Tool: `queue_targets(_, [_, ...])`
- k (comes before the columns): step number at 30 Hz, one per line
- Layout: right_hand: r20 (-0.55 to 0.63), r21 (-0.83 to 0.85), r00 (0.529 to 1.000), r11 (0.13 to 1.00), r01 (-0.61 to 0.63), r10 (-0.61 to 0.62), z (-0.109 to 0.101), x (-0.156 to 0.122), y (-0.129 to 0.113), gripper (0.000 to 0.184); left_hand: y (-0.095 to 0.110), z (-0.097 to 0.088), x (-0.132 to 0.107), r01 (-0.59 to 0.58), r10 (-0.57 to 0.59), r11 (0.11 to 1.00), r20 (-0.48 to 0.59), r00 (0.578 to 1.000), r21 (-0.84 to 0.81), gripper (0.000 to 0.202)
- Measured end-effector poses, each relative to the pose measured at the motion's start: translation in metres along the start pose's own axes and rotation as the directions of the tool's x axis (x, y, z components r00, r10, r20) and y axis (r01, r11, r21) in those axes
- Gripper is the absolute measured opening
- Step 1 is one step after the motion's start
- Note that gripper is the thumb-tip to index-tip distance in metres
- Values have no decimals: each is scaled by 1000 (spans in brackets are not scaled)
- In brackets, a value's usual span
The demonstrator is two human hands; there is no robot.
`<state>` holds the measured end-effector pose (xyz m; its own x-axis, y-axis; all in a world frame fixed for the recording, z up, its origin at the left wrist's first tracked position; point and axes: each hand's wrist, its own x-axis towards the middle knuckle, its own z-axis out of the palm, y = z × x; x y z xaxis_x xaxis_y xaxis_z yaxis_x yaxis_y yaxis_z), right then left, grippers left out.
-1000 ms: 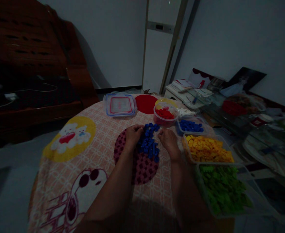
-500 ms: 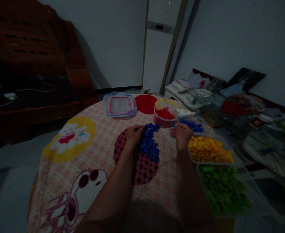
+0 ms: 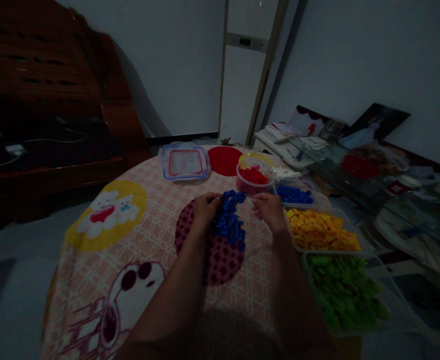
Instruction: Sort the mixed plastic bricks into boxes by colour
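Note:
A loose pile of small blue plastic blocks (image 3: 228,222) lies on the tablecloth, partly over a dark pink circle. At the pile's left edge is my left hand (image 3: 206,209), its fingers bent together and their tips against the blocks; whatever they pinch is hidden. My right hand (image 3: 268,207) hovers just right of the pile with curled, closed fingers, and I cannot make out anything between them. Behind it, a clear tub holds more blue blocks (image 3: 294,195). A round clear tub (image 3: 255,187) with red pieces stands beyond the pile.
Clear boxes of yellow pieces (image 3: 321,231) and green pieces (image 3: 342,292) line the table's right side. Stacked lids (image 3: 185,162) lie at the back left. White pieces (image 3: 285,173) sit behind the blue tub. A cluttered glass table (image 3: 328,167) stands at the right.
My right hand has moved left, from the edge of the blue tub to beside the pile. A blue bit seen at its fingertips before no longer shows. My left hand stays nearly still.

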<state>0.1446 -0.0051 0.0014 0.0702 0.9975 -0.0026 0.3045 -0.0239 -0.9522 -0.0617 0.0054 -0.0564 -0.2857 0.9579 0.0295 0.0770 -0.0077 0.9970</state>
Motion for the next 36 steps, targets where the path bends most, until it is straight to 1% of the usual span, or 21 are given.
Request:
queue_targets(2, [175,-106,983,994,-32,50,8,-6,-2,15,1,0,-1,3,-3,1000,1,1000,-2,25])
queue_targets(4, [316,-205,944,978,-25,90,15,-11,-3,12,3,0,-1,-1,1,1000,1,1000,0,25])
queue_targets(5, [371,-253,924,968,0,97,18,-13,-4,13,3,0,-1,1,-1,1000,0,1000,2,24])
queue_targets(7, [440,-336,895,938,81,80,22,-15,-5,17,4,0,-2,6,-6,1000,0,1000,1,23])
queue_targets(9, [449,-397,892,906,147,52,25,-15,-4,19,5,0,-3,13,-13,1000,0,1000,-7,23])
queue_targets(11, [429,-420,902,895,150,50,27,-14,-3,15,6,0,-3,18,-18,1000,0,1000,-15,22])
queue_targets(13, [410,-401,909,910,107,74,27,-14,-2,10,7,0,-4,26,-26,999,1,1000,-18,22])
queue_targets(18, [394,-265,907,963,-44,149,22,-15,-5,7,4,0,-4,10,-9,1000,7,1000,-20,24])
queue_targets(19, [397,-248,905,967,-55,153,20,-15,-6,6,3,0,-4,0,0,1000,9,1000,-16,24])
queue_targets(21, [385,-231,914,972,-39,128,15,-14,-7,7,2,0,-3,-13,13,1000,10,1000,-14,24])
queue_targets(25, [281,-221,959,975,23,41,4,-10,-6,7,1,-1,-2,-3,4,999,13,1000,-32,24])
queue_targets(27, [207,-194,978,981,2,39,-2,-7,-6,8,2,0,-1,0,1,1000,4,1000,-28,23])
queue_targets(29, [97,-156,994,987,-36,51,-8,-5,-7,10,3,0,-1,6,-6,1000,-4,1000,-15,22])
queue_targets(31, [-58,-125,998,991,-37,30,-16,-2,-7,14,3,0,0,13,-13,1000,-7,1000,-5,22])
queue_targets(32, [-155,-115,988,993,-17,-1,-20,0,-6,17,3,1,0,16,-16,1000,-9,1000,-5,21])
queue_targets(33, [-267,-103,963,995,8,-35,-24,2,-5,21,3,1,0,16,-16,1000,-11,1000,-9,21])
queue_targets(34, [-388,-85,919,996,35,-65,-27,4,-3,26,3,1,0,15,-15,1000,-12,1000,-16,21])
queue_targets(36, [-593,-38,799,995,93,-97,-35,8,1,42,3,1,-1,10,-10,1000,-10,1000,-23,21])
